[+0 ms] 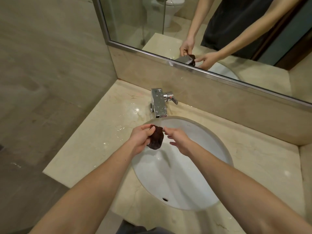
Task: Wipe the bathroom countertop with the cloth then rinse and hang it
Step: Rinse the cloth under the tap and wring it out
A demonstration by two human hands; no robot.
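A small dark brown cloth, bunched up and wet-looking, hangs over the white oval sink, just below the spout of the chrome faucet. My left hand grips the cloth's left side with curled fingers. My right hand pinches the cloth's upper right corner with thumb and forefinger; its other fingers hang loosely. Water appears to run from the spout onto the cloth.
The beige marble countertop around the sink carries water drops and puddles near the faucet. A mirror with a metal frame stands behind it. The counter's left edge drops to the floor. A marble wall closes the right side.
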